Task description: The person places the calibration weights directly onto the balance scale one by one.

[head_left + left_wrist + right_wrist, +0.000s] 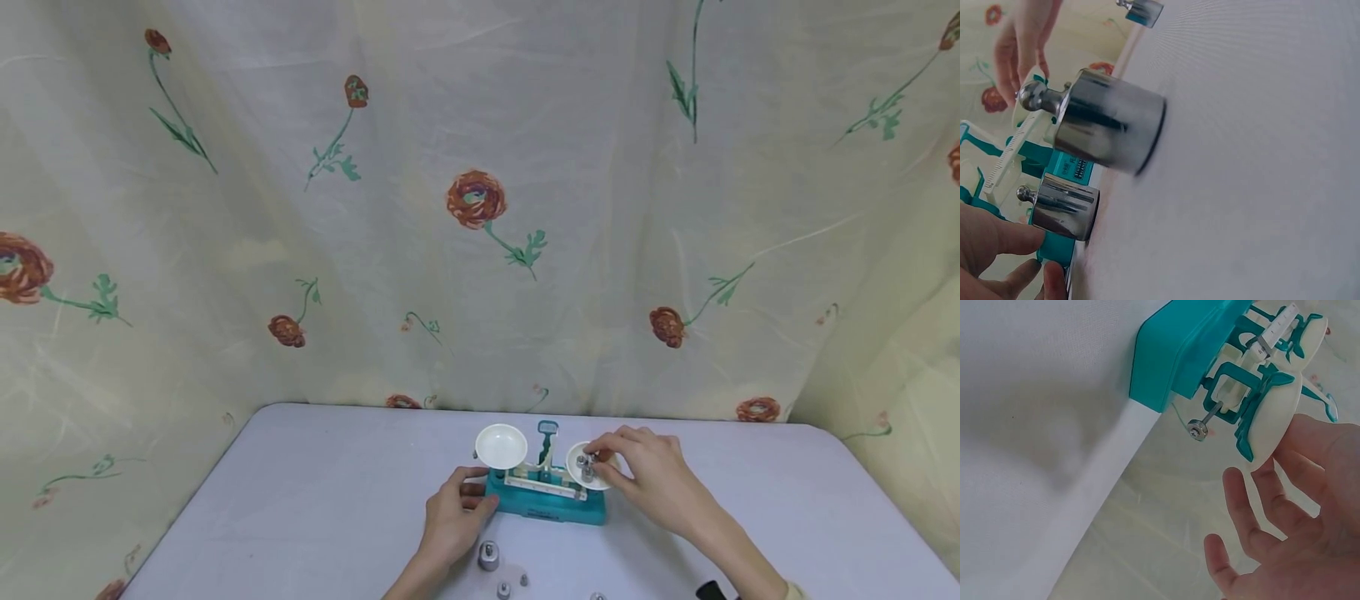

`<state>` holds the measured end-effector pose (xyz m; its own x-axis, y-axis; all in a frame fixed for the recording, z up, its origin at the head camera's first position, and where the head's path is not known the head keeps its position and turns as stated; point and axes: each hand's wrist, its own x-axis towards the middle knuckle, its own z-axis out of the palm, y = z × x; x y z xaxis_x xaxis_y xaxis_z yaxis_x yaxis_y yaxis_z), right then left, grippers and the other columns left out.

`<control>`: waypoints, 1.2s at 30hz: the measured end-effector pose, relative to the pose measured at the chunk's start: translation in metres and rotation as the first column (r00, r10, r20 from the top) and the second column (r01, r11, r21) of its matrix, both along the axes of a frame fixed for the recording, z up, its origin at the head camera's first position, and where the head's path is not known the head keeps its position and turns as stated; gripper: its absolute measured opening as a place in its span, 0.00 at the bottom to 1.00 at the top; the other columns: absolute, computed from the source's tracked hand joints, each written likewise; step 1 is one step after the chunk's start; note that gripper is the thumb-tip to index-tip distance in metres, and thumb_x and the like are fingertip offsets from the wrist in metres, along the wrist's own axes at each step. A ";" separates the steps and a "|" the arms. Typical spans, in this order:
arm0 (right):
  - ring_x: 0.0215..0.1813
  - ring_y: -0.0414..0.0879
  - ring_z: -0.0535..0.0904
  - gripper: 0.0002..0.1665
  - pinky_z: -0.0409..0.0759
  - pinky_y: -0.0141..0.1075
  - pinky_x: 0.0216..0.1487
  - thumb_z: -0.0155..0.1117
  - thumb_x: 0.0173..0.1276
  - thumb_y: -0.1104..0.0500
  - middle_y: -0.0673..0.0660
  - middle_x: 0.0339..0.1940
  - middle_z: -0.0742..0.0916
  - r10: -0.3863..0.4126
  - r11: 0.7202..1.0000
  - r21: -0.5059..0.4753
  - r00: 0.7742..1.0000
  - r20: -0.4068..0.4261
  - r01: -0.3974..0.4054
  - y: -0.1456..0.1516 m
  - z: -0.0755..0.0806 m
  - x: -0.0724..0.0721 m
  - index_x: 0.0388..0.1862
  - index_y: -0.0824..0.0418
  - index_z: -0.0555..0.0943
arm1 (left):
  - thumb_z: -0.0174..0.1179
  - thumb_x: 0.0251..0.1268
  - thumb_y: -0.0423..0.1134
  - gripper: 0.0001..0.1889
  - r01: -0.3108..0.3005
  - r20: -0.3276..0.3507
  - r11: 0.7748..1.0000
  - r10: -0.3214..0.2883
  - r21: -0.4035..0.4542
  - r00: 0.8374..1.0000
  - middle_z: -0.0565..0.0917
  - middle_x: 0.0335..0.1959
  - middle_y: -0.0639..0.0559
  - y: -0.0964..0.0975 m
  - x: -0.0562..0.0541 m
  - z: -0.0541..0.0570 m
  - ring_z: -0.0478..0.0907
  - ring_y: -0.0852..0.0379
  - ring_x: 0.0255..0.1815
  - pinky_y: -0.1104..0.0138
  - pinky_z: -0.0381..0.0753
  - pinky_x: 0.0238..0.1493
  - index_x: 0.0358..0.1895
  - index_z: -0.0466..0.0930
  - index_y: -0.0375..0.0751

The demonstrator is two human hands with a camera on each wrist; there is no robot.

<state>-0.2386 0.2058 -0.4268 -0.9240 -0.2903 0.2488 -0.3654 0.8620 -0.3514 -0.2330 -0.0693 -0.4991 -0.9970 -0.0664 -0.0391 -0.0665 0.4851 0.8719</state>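
Observation:
A teal balance scale (pixel 551 505) with two white pans stands on the table. My left hand (pixel 453 518) grips the left end of its base, thumb in front and fingers behind. The left pan (pixel 501 447) holds nothing. In the right pan (pixel 573 462) sit several small metal weights (pixel 587 472). My right hand (pixel 651 473) reaches over that pan and pinches one of the weights between thumb and fingertips. From the right wrist view, the pan's underside (pixel 1275 425) hides those fingertips, while the other fingers are spread below it.
In front of the scale, a large metal weight (pixel 488 555) stands near my left wrist, with smaller weights (pixel 503 590) nearby. Another weight (pixel 597 597) shows at the bottom edge. A black object (pixel 709 591) lies by my right forearm. Behind the table hangs a flowered curtain (pixel 480 333).

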 end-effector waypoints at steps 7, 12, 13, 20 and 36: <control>0.54 0.49 0.85 0.12 0.73 0.55 0.54 0.77 0.71 0.55 0.44 0.43 0.92 0.001 1.000 -0.009 1.000 0.013 -0.001 -0.001 -0.001 0.000 0.52 0.47 0.91 | 0.72 0.69 0.35 0.23 -0.004 -0.001 1.000 0.004 0.006 1.000 0.89 0.48 0.47 0.000 0.000 0.000 0.84 0.58 0.44 0.61 0.89 0.47 0.66 0.81 0.44; 0.55 0.50 0.85 0.13 0.72 0.54 0.54 0.77 0.71 0.55 0.45 0.43 0.92 -0.003 1.000 -0.014 1.000 0.022 0.004 -0.001 0.000 0.000 0.53 0.47 0.91 | 0.72 0.69 0.35 0.23 -0.007 -0.010 1.000 0.007 0.011 1.000 0.89 0.48 0.46 0.000 0.001 0.000 0.84 0.58 0.43 0.61 0.89 0.46 0.65 0.82 0.44; 0.55 0.50 0.85 0.13 0.72 0.54 0.54 0.77 0.71 0.55 0.44 0.43 0.92 -0.004 1.000 -0.015 1.000 0.021 0.004 -0.001 0.000 0.000 0.53 0.47 0.91 | 0.72 0.69 0.35 0.23 -0.007 -0.012 1.000 0.007 0.011 1.000 0.89 0.48 0.46 0.000 0.001 0.000 0.84 0.58 0.43 0.61 0.89 0.46 0.65 0.82 0.44; 0.55 0.51 0.86 0.12 0.73 0.55 0.54 0.77 0.70 0.55 0.44 0.43 0.92 0.002 1.000 -0.024 1.000 -0.007 -0.002 0.000 -0.001 0.000 0.52 0.47 0.90 | 0.72 0.69 0.35 0.23 -0.010 -0.012 1.000 0.010 0.005 1.000 0.89 0.48 0.46 0.001 0.001 0.000 0.84 0.58 0.43 0.61 0.89 0.46 0.65 0.82 0.43; 0.52 0.47 0.87 0.11 0.79 0.58 0.56 0.78 0.70 0.56 0.47 0.47 0.93 -0.005 0.999 -0.049 0.998 -0.057 0.002 0.004 0.004 0.005 0.50 0.47 0.90 | 0.72 0.69 0.36 0.23 -0.004 -0.008 1.000 0.004 0.005 1.000 0.89 0.49 0.46 0.000 0.001 0.001 0.84 0.59 0.43 0.62 0.88 0.45 0.66 0.82 0.43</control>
<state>-0.2336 0.2096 -0.4225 -0.9089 -0.2733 0.3149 -0.3830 0.8456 -0.3718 -0.2316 -0.0693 -0.4978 -0.9971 -0.0699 -0.0312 -0.0611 0.4804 0.8749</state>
